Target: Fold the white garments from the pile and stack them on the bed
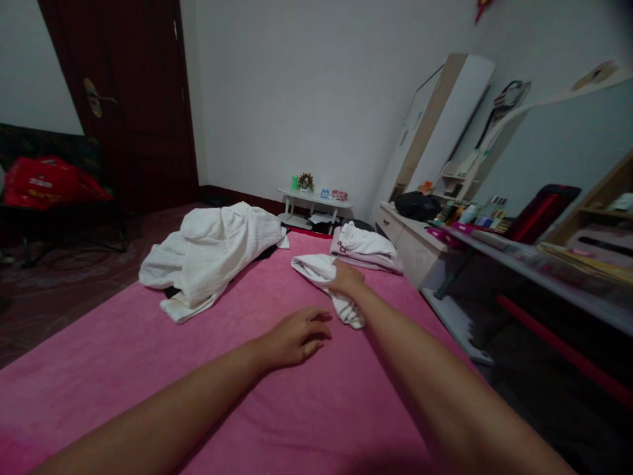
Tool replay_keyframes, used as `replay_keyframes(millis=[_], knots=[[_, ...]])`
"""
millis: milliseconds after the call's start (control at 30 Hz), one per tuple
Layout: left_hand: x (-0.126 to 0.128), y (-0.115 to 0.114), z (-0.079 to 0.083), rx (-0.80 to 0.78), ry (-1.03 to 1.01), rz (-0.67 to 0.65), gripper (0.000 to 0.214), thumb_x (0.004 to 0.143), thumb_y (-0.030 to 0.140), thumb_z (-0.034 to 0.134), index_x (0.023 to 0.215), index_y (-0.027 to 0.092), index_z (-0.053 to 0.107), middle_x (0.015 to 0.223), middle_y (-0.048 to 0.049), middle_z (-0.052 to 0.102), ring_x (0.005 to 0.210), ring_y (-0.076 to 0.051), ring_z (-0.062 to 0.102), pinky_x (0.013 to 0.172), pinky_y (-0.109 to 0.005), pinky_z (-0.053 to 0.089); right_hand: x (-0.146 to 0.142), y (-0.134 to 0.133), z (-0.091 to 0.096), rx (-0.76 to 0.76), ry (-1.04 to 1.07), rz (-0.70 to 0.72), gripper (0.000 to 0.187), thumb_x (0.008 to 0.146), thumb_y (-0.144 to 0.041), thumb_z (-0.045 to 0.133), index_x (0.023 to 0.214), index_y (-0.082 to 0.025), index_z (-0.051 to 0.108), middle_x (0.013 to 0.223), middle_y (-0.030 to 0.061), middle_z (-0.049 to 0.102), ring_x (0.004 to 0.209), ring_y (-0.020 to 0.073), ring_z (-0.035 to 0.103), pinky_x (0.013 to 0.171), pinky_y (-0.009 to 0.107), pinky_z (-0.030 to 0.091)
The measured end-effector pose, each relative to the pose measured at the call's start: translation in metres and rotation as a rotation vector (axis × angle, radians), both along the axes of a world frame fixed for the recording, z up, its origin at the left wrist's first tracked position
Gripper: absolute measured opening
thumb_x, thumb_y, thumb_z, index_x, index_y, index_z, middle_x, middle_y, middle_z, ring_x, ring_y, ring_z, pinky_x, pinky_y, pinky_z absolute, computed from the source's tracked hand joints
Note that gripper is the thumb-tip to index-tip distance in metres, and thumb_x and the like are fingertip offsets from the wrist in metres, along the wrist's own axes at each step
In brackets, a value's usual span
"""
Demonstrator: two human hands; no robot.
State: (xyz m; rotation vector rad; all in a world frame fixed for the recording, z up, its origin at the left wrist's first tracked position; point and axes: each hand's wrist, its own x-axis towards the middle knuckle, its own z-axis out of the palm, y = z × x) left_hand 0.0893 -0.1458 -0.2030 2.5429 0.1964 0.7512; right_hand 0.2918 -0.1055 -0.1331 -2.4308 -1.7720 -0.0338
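My right hand (pixel 347 278) grips a small bunched white garment (pixel 316 267) by its middle, just above the pink bed cover (pixel 277 409). One end of the cloth hangs down past my wrist; its exact kind I cannot make out. My left hand (pixel 299 335) is empty, fingers apart and slightly curled, close to the cover and left of the white cloth. Folded clothes (pixel 368 247), white on top of pale pink, lie stacked just beyond my right hand. A loose heap of white clothing (pixel 217 244) with something dark under it lies at the bed's far left.
A dresser with a mirror (pixel 558 145) and cosmetics runs along the right side, beside a glass-topped desk (pixel 558 267). Past the bed's far edge stands a low white table (pixel 314 198). A red bag (pixel 49 181) rests on a chair at left, near a dark door (pixel 123 99).
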Motion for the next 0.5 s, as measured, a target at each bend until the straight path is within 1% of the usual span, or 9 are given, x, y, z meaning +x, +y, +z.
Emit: replay_keyframes(millis=[67, 133, 233, 300, 367, 433, 500], knots=[[0.000, 0.001, 0.000, -0.014, 0.011, -0.005, 0.024, 0.084, 0.015, 0.055, 0.105, 0.020, 0.066, 0.132, -0.0103, 0.052, 0.121, -0.020, 0.050, 0.103, -0.034, 0.041, 0.039, -0.008, 0.016, 0.050, -0.112, 0.086, 0.065, 0.070, -0.050, 0.069, 0.127, -0.025, 0.050, 0.115, 0.0114, 0.065, 0.103, 0.0294, 0.061, 0.084, 0.038, 0.044], [0.001, 0.003, 0.000, -0.025, 0.011, -0.006, 0.023, 0.084, 0.016, 0.055, 0.104, 0.020, 0.066, 0.131, -0.0102, 0.052, 0.119, -0.020, 0.051, 0.101, -0.034, 0.042, 0.081, -0.017, 0.030, 0.103, -0.236, 0.133, 0.058, 0.073, -0.040, 0.066, 0.127, -0.025, 0.051, 0.116, 0.0113, 0.063, 0.103, 0.0288, 0.060, 0.084, 0.036, 0.042], [0.003, 0.007, -0.001, -0.037, 0.012, -0.002, 0.022, 0.085, 0.017, 0.054, 0.104, 0.020, 0.066, 0.129, -0.0102, 0.054, 0.118, -0.020, 0.052, 0.101, -0.033, 0.043, 0.141, -0.030, 0.040, 0.211, -0.320, 0.204, 0.050, 0.074, -0.027, 0.059, 0.124, -0.024, 0.054, 0.116, 0.0093, 0.062, 0.104, 0.0279, 0.058, 0.086, 0.035, 0.041], [0.004, 0.009, -0.001, -0.041, 0.018, 0.002, 0.022, 0.086, 0.018, 0.054, 0.104, 0.019, 0.066, 0.128, -0.0100, 0.054, 0.117, -0.020, 0.052, 0.100, -0.032, 0.043, 0.174, -0.036, 0.038, 0.304, -0.292, 0.245, 0.052, 0.070, -0.018, 0.055, 0.122, -0.022, 0.054, 0.119, 0.0085, 0.060, 0.106, 0.0267, 0.056, 0.089, 0.035, 0.041], [0.005, 0.010, -0.001, -0.040, 0.030, 0.004, 0.022, 0.086, 0.018, 0.054, 0.104, 0.019, 0.066, 0.127, -0.0096, 0.055, 0.115, -0.020, 0.053, 0.100, -0.032, 0.043, 0.199, -0.040, 0.031, 0.392, -0.237, 0.281, 0.056, 0.066, -0.011, 0.051, 0.122, -0.019, 0.054, 0.123, 0.0086, 0.058, 0.110, 0.0254, 0.054, 0.093, 0.034, 0.040], [0.005, 0.011, 0.000, -0.040, 0.047, 0.010, 0.022, 0.086, 0.019, 0.054, 0.105, 0.020, 0.065, 0.126, -0.0092, 0.056, 0.114, -0.020, 0.054, 0.099, -0.032, 0.043, 0.214, -0.041, 0.020, 0.441, -0.196, 0.289, 0.059, 0.065, -0.008, 0.047, 0.123, -0.017, 0.053, 0.125, 0.0094, 0.057, 0.113, 0.0243, 0.053, 0.096, 0.034, 0.040], [0.006, 0.011, 0.001, -0.047, 0.062, 0.020, 0.022, 0.087, 0.020, 0.053, 0.105, 0.020, 0.065, 0.126, -0.0090, 0.057, 0.113, -0.020, 0.054, 0.099, -0.033, 0.043, 0.219, -0.040, 0.007, 0.413, -0.186, 0.255, 0.058, 0.067, -0.007, 0.046, 0.124, -0.016, 0.053, 0.127, 0.0097, 0.057, 0.115, 0.0241, 0.052, 0.097, 0.035, 0.039]])
